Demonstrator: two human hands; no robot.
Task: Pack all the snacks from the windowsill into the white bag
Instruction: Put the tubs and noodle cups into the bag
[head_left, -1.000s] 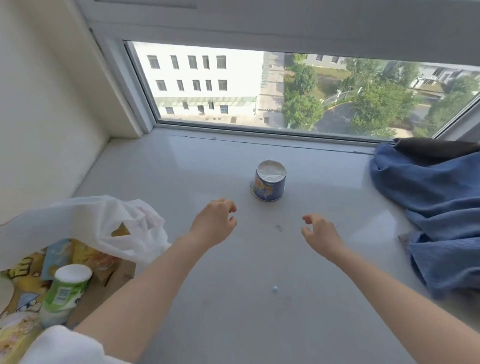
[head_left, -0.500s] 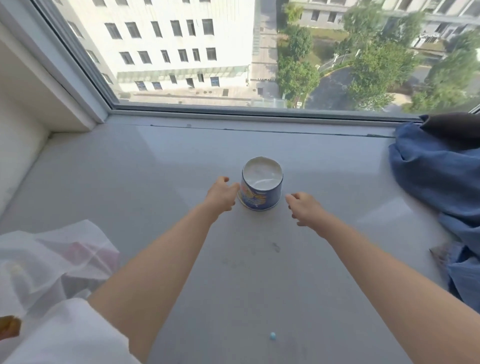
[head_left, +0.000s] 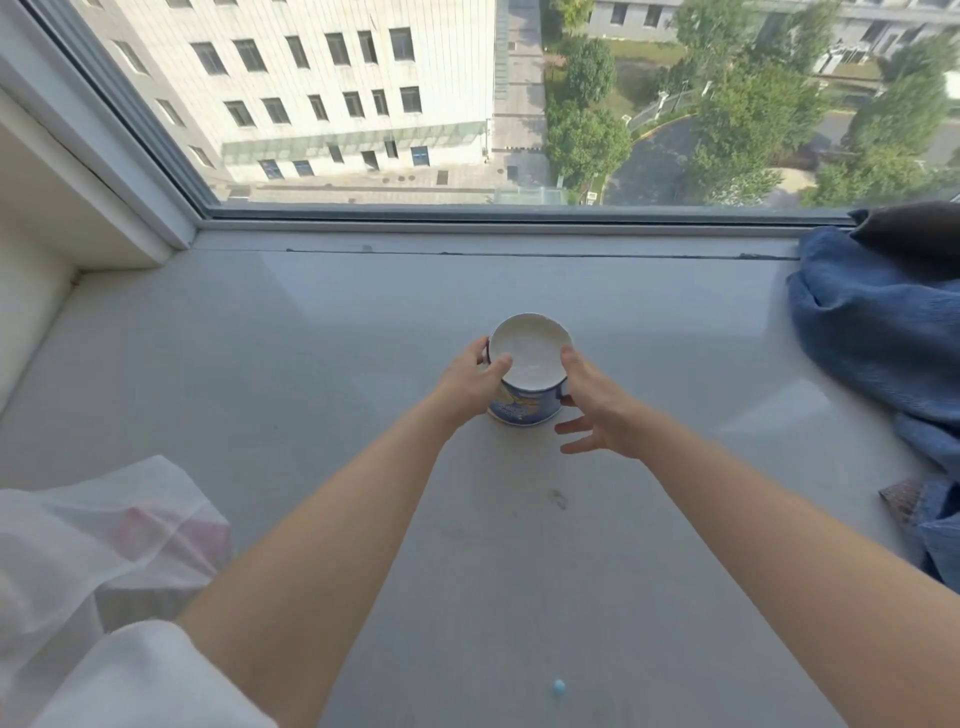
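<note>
A short blue snack can (head_left: 525, 410) with a white lid stands upright in the middle of the grey windowsill (head_left: 311, 374). My left hand (head_left: 470, 382) wraps the can's left side, thumb on the lid's rim. My right hand (head_left: 592, 405) presses against its right side, with the lower fingers spread apart below. Part of the white bag (head_left: 88, 551) lies at the lower left; something pink shows faintly through it, and its opening is out of view.
A crumpled blue cloth (head_left: 883, 353) with a dark piece on top covers the windowsill's right end. A small blue bead (head_left: 559, 686) lies near the front edge. The window pane (head_left: 467, 104) closes the far side; a white wall stands at the left.
Both hands reached forward and closed in on the can from either side, and now touch it. The view has moved closer, pushing the bag further out of frame.
</note>
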